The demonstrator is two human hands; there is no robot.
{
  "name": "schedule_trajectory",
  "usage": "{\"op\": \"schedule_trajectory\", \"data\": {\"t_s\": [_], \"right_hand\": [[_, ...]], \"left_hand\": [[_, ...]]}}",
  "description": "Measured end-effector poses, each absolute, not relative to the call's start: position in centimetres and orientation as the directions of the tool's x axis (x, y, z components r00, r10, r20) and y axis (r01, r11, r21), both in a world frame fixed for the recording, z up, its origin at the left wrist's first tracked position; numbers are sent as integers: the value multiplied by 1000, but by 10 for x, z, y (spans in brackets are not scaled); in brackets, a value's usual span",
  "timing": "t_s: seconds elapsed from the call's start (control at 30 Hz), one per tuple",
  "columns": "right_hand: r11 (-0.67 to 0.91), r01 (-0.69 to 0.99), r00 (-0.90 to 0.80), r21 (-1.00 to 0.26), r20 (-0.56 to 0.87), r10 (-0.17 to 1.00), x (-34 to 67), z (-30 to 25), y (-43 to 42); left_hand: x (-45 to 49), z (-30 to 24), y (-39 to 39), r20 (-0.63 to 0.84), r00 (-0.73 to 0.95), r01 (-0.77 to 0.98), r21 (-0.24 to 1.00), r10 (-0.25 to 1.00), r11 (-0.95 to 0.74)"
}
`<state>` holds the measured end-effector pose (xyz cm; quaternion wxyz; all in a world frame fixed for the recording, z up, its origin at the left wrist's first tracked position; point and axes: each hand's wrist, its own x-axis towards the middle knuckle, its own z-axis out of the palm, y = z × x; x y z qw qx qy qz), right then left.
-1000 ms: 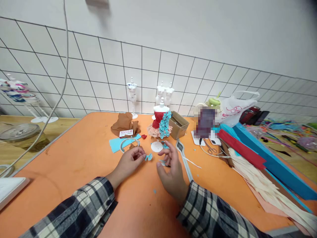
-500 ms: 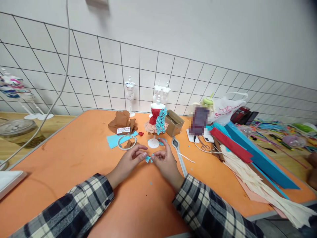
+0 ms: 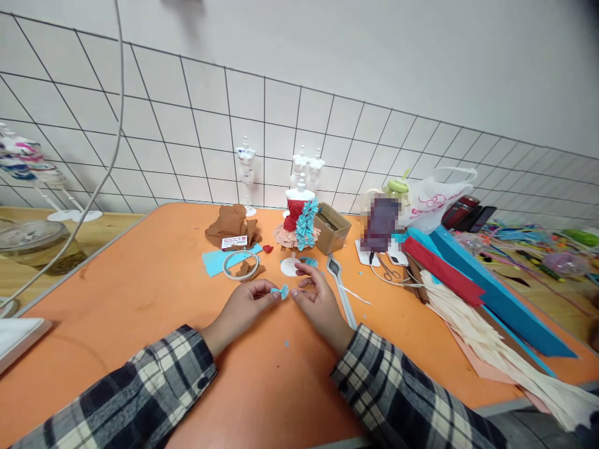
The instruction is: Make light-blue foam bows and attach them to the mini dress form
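Between thumb and fingers, my left hand (image 3: 247, 304) pinches a small gathered piece of light blue crepe paper (image 3: 282, 291). My right hand (image 3: 319, 298) is just to its right, fingers apart, with nothing visible in it. Beyond my hands stands a small white dress-form mannequin (image 3: 300, 194) on a round base. It wears a red bodice (image 3: 293, 214), a ruffled light blue strip (image 3: 307, 223) down one side, and a pink and brown ruffled skirt (image 3: 284, 237).
Left of the mannequin are an embroidery hoop (image 3: 225, 269), brown crepe paper (image 3: 224, 226) and a flat blue sheet (image 3: 211, 264). A cardboard box (image 3: 334, 241), scissors (image 3: 389, 274) and crepe paper strips (image 3: 461, 327) are to the right. Other mannequins (image 3: 246, 163) stand near the wall grid.
My right hand has let go of the light blue piece and moved slightly right, its fingers opening. The left hand keeps its pinch on the piece. The view has shifted slightly.
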<state>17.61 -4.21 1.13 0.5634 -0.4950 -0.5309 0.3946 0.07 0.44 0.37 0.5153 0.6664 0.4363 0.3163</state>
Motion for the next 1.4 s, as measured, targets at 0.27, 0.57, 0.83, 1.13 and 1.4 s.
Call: {"op": "schedule_trajectory", "data": {"t_s": [0.27,0.57,0.83,1.13,1.4], "right_hand": [[-306,-467,-425,-829,-93,900,182,21,-54],[-195,-214,-254,-957,-138,957,180,8,-50],[-119,-115,-223,-986,-91,971,182,5,-48],[45,148,-175,-988,19,984,183,6,-46],[277,455,-151,-846,234,961,187,-1,-43]], "left_hand": [[4,9,2,-25,358,229,972,933,-62],[2,13,-2,-46,309,167,986,950,-7],[2,13,-4,-50,316,136,991,947,7],[0,14,-4,-56,324,108,994,944,22],[-1,9,-2,-60,333,73,997,941,38]]}}
